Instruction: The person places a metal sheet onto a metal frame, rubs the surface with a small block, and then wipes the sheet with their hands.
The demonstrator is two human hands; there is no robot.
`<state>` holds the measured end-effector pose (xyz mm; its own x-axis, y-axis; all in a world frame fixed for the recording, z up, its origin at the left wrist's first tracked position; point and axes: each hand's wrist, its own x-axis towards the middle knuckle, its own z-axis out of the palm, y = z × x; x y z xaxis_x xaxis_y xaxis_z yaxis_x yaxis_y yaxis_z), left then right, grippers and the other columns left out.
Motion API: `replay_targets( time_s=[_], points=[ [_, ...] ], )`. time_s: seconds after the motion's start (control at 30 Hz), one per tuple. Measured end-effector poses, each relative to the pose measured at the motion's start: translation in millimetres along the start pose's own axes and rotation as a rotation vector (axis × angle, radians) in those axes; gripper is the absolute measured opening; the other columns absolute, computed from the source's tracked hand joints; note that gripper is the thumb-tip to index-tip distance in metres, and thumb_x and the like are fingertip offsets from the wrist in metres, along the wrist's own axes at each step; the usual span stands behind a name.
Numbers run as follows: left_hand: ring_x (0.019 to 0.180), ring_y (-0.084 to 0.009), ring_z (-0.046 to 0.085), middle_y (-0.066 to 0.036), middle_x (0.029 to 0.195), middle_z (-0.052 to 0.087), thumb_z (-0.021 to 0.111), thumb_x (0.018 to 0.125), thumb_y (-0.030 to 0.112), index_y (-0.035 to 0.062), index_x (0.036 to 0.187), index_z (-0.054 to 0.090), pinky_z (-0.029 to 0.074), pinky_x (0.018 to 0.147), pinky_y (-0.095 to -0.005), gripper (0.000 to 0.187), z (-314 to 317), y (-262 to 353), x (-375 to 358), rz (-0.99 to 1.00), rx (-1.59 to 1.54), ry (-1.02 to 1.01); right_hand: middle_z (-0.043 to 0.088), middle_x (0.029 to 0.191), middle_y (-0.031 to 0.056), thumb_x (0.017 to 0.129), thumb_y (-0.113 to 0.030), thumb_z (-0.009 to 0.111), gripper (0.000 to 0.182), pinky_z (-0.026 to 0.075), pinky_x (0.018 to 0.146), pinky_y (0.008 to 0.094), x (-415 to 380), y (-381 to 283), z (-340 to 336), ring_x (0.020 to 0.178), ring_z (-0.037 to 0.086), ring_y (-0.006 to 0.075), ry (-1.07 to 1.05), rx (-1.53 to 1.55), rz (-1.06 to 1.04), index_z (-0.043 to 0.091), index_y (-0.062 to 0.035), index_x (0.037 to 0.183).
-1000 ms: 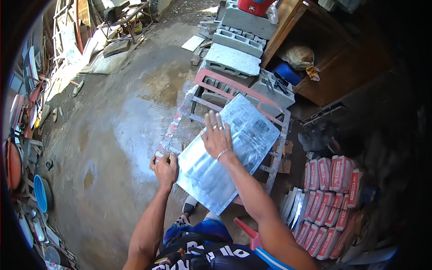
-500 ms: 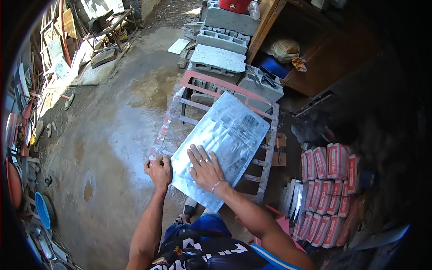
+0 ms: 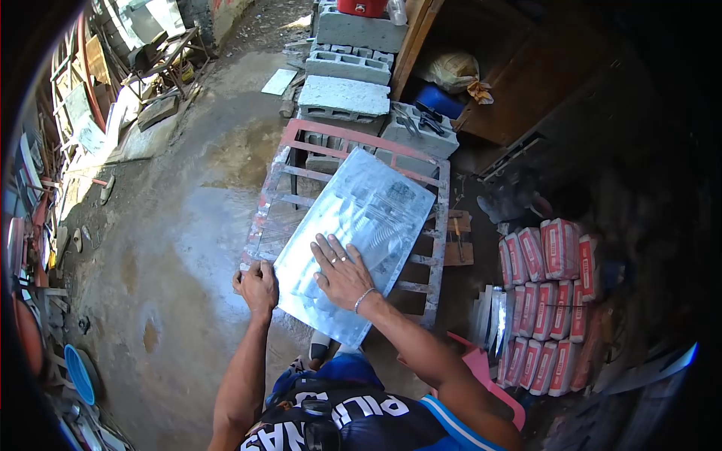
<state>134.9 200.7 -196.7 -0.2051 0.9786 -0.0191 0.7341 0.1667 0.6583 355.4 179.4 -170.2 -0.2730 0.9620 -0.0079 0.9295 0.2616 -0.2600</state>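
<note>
Hands are held apart: the right hand is laid palm down, fingers spread, on the lower part of a metal sheet, while the left hand is curled at the near left corner of a paint-worn frame, just beside the sheet's edge; whether the frame is gripped there or something small is pinched cannot be told. The sheet is placed at a slant across the frame's bars, with one near corner projecting past the frame toward the body. The step in hand is judged to be the flattening or steadying of the sheet, and for the next move even palm pressure is called for, with the edge by the left hand kept from slipping. To the right, packed bags are stacked in rows. Beyond the frame, concrete blocks are lined up, with dark-handled tools laid on one of them, and farther off a red container is set on another
</note>
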Motion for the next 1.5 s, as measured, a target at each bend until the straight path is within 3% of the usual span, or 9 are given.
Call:
replay_targets(
  time_s=[0.2,0.43,0.53,0.73,0.97,1.17,1.27,1.4,1.5],
  points=[
    [0.085,-0.0298,0.064,-0.016,0.078,0.071,0.044,0.103,0.037,0.0026,0.091,0.071,0.025,0.114,-0.0463,0.045,-3,3,0,-0.015,0.032,-0.042,0.029,0.166,0.0135,0.103,-0.04,0.043,0.063,0.021,0.121,0.0537,87,159,-21,0.153,0.026,0.0317,0.346,-0.122,0.656,0.035,-0.0064,0.157],
    [0.085,-0.0302,0.064,-0.016,0.076,0.07,0.045,0.101,0.036,0.0015,0.089,0.071,0.026,0.114,-0.0447,0.045,-2,7,-1,-0.02,0.006,-0.012,0.023,0.168,0.0133,0.102,-0.038,0.044,0.066,0.02,0.122,0.0546,19,-23,13,0.154,0.024,0.0335,0.048,0.028,-0.013,0.03,-0.0084,0.16],
    [0.084,-0.0304,0.063,-0.016,0.073,0.068,0.046,0.101,0.036,0.0011,0.088,0.071,0.026,0.114,-0.0447,0.045,-1,4,1,-0.025,-0.006,0.011,0.022,0.168,0.0133,0.102,-0.039,0.044,0.067,0.019,0.121,0.0558,-27,-13,-7,0.154,0.025,0.0336,-0.091,0.002,0.006,0.028,-0.011,0.161],
    [0.079,-0.0314,0.064,-0.017,0.071,0.068,0.046,0.1,0.036,0.0023,0.085,0.071,0.028,0.113,-0.0445,0.045,2,0,0,0.019,0.008,0.033,0.019,0.169,0.0124,0.104,-0.039,0.041,0.066,0.019,0.122,0.0537,22,115,-15,0.155,0.021,0.0317,0.236,-0.163,0.621,0.027,-0.0091,0.16],
    [0.08,-0.0337,0.065,-0.019,0.071,0.068,0.044,0.101,0.037,0.0018,0.086,0.071,0.028,0.113,-0.0454,0.046,4,-1,-1,0.036,-0.003,0.057,0.024,0.168,0.0099,0.101,-0.041,0.045,0.065,0.02,0.122,0.052,-73,-50,13,0.153,0.026,0.0305,-0.035,0.0,0.003,0.033,-0.0122,0.159],
    [0.083,-0.0343,0.066,-0.02,0.075,0.07,0.044,0.101,0.038,0.0017,0.09,0.072,0.028,0.113,-0.0458,0.047,1,0,0,0.036,0.024,0.025,0.025,0.167,0.0159,0.104,-0.041,0.042,0.065,0.019,0.121,0.0554,-21,124,-17,0.154,0.024,0.0336,0.235,-0.179,0.544,0.029,-0.0115,0.16],
    [0.087,-0.0343,0.066,-0.02,0.077,0.07,0.044,0.101,0.04,0.0017,0.092,0.072,0.028,0.115,-0.0448,0.048,-2,1,-1,0.021,0.033,-0.009,0.026,0.167,0.0157,0.104,-0.041,0.042,0.065,0.018,0.121,0.0547,-7,106,1,0.153,0.025,0.0344,0.316,-0.175,0.587,0.03,-0.0091,0.159],
    [0.082,-0.0355,0.066,-0.02,0.078,0.071,0.046,0.1,0.038,0.0014,0.092,0.073,0.025,0.114,-0.0484,0.047,3,-1,2,0.038,0.002,0.031,0.022,0.168,0.0138,0.102,-0.044,0.045,0.069,0.017,0.122,0.0533,-84,-41,20,0.154,0.024,0.0316,0.073,-0.037,0.184,0.03,-0.0104,0.16],
    [0.083,-0.0352,0.066,-0.02,0.078,0.071,0.046,0.1,0.038,0.0014,0.093,0.073,0.025,0.115,-0.0484,0.046,4,-3,3,0.033,0.015,0.036,0.021,0.169,0.0117,0.102,-0.043,0.043,0.067,0.017,0.122,0.0555,-107,-22,12,0.155,0.021,0.0303,-0.007,-0.06,0.155,0.029,-0.0128,0.16]
  ],
)
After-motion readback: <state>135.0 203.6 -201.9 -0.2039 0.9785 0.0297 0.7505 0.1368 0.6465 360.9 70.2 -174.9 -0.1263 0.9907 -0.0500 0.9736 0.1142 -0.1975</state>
